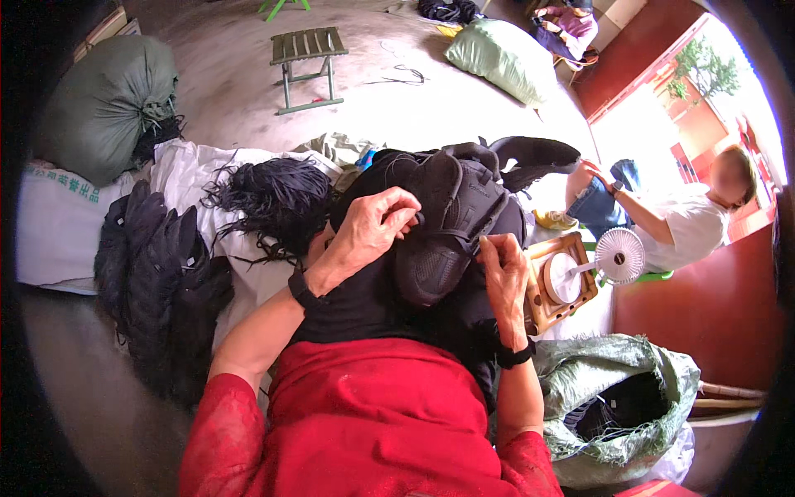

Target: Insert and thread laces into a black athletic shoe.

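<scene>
A black sneaker [431, 269] rests on my lap with its toe toward me. My left hand [377, 228] is at the left of its opening, thumb and fingers pinched on a black shoelace. On the other side, my right hand [505, 269] pinches the dark lace too, close to the sneaker's right edge. The lace is thin and dark against the shoe, so its full path cannot be made out. Beside my left forearm lies a tangled heap of black shoelaces [277, 203] on white cloth. Several black shoe uppers [161, 273] are stacked farther left.
An open woven sack [687, 373] with black pieces stands at my right. Near it, a white fan [563, 277] sits on a wooden stool [540, 315]. Stuffed green sacks [103, 108] and a folding stool [308, 45] lie beyond. A seated co-worker [687, 219] is at right, another person [571, 29] farther back.
</scene>
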Tool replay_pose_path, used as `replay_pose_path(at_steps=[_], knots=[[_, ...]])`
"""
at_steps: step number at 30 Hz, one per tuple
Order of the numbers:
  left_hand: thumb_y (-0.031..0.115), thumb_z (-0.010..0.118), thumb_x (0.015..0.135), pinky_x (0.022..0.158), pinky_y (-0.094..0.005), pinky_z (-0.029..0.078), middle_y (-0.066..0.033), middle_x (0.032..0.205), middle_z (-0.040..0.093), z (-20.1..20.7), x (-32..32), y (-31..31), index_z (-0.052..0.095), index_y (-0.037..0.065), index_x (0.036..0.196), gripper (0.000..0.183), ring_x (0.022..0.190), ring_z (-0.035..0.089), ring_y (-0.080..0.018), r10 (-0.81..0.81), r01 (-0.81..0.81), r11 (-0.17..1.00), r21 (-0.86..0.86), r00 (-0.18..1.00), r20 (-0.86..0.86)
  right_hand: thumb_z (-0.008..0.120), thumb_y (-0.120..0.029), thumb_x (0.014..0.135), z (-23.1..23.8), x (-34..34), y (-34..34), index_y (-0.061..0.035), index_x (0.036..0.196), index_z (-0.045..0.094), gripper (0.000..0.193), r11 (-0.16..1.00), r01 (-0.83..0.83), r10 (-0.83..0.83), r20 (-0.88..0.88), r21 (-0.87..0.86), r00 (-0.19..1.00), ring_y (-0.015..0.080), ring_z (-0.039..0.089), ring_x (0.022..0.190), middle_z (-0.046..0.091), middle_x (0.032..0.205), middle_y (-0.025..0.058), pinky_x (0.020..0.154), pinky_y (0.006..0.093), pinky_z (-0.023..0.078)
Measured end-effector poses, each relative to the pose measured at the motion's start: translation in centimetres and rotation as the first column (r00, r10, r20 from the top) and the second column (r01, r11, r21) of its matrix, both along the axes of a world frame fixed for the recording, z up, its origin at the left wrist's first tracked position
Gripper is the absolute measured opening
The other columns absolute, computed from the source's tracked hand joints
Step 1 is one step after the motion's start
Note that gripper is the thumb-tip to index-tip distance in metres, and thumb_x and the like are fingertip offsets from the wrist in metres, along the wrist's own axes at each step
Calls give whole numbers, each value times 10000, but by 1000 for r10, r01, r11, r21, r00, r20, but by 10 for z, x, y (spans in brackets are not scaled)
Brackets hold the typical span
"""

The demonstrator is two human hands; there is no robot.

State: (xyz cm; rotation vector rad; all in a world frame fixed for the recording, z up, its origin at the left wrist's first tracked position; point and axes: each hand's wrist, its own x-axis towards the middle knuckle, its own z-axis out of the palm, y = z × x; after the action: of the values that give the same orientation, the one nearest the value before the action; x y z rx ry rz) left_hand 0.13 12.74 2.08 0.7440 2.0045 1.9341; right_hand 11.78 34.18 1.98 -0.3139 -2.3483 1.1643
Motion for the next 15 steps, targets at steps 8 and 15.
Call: replay_pose_path(at_steps=[8, 15], knots=[[82, 654, 921, 701, -237, 536, -44, 837, 715, 0, 6, 7, 696, -3, 1017, 134, 762, 662, -91, 60, -72, 997, -41, 970, -234, 647, -109, 925, -3, 3, -1, 1, 891, 615, 120, 996, 34, -33, 20, -79, 999, 117, 625, 639, 654, 693, 76, 604, 266, 491], [83, 635, 922, 610, -231, 511, -34, 807, 707, -5, 5, -4, 672, 3, 971, 100, 683, 638, -91, -69, 57, 996, 66, 979, 193, 645, -125, 933, 1, 4, -3, -20, 889, 621, 117, 989, 70, -62, 72, -127, 996, 94, 569, 605, 631, 685, 34, 568, 252, 456]])
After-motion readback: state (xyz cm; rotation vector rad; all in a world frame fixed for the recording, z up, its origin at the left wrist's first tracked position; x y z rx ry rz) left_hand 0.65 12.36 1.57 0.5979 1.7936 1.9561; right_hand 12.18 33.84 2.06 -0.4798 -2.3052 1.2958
